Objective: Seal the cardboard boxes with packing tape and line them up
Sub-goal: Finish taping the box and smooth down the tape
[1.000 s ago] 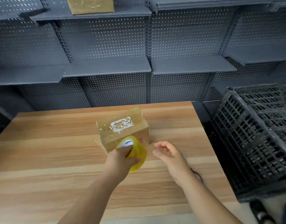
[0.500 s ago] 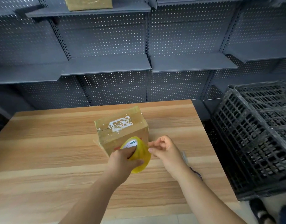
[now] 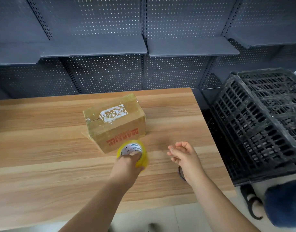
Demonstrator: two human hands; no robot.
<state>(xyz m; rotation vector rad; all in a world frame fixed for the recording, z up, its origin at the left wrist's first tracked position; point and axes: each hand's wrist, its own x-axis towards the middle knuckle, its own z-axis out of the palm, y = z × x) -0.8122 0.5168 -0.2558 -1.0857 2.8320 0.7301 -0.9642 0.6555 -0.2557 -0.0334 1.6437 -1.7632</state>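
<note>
Head view: left hand [image 3: 127, 166] grips the yellow packing-tape roll [image 3: 144, 158] just in front of the brown cardboard box [image 3: 113, 121], right hand [image 3: 184, 156] further right, fingers [image 3: 175, 148] loose, empty.

The left hand [image 3: 127, 166] has its fingers sunk out of sight in the core of the tape roll [image 3: 144, 156]. The roll's 3 o'clock rim is blurred, and it hides the near bottom corner of the cardboard box [image 3: 115, 121]. Whether the right hand [image 3: 184, 154] pinches a tape end cannot be told. At that hand's 5 o'clock, its wrist half covers a dark ring [image 3: 180, 173]. The picture's edge cuts off the crate [image 3: 261, 128] at 3 o'clock.
</note>
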